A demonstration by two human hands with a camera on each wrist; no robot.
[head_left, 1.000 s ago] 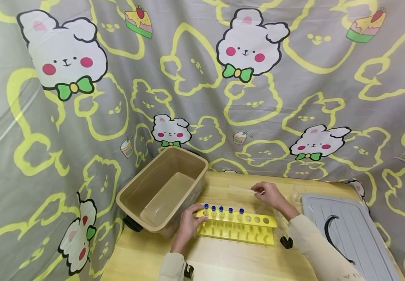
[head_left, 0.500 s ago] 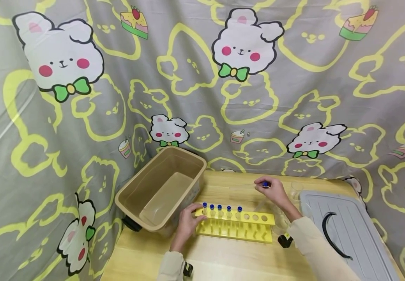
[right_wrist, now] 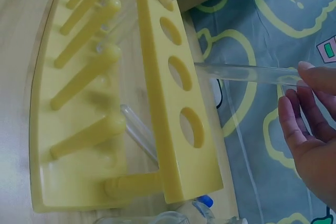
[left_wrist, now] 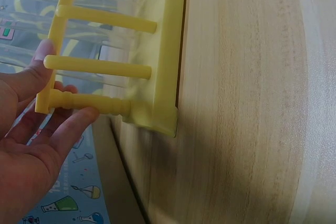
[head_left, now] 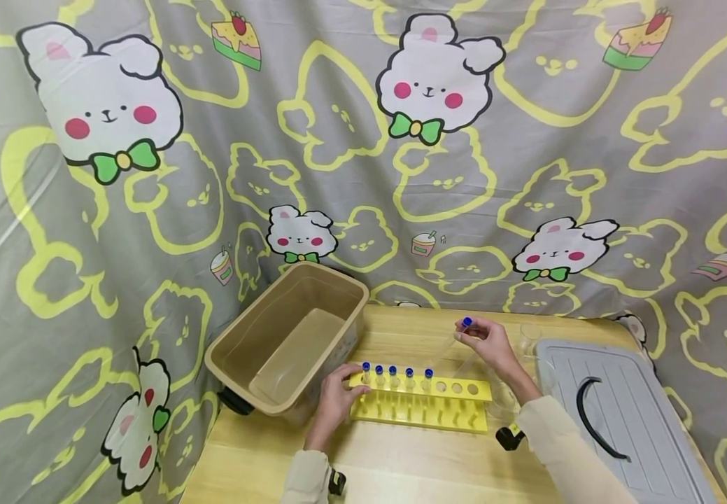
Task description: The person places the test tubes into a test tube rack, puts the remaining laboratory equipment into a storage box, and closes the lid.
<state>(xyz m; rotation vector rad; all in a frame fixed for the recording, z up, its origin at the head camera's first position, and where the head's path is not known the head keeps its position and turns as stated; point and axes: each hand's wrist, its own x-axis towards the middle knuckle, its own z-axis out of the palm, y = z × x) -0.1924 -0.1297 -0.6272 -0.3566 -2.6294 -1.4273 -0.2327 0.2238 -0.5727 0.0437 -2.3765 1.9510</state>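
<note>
A yellow test tube rack stands on the table, with several blue-capped test tubes upright in its left holes. The holes at its right end are vacant. My left hand grips the rack's left end; in the left wrist view its thumb lies on the top plate and a finger touches the end post. Behind the rack's right half, my right hand pinches a clear test tube near its blue cap. The tube slants down to the left, its lower end close behind the top plate in the right wrist view.
A brown bin stands to the left of the rack. On the right lies a grey lid with a black handle. Clear glassware sits between rack and lid. Another clear tube lies behind the rack. A patterned curtain hangs behind.
The right hand has turned the test tube from nearly level to a slant, its blue cap now raised and its lower end down. The left hand stays at the rack's left end.
</note>
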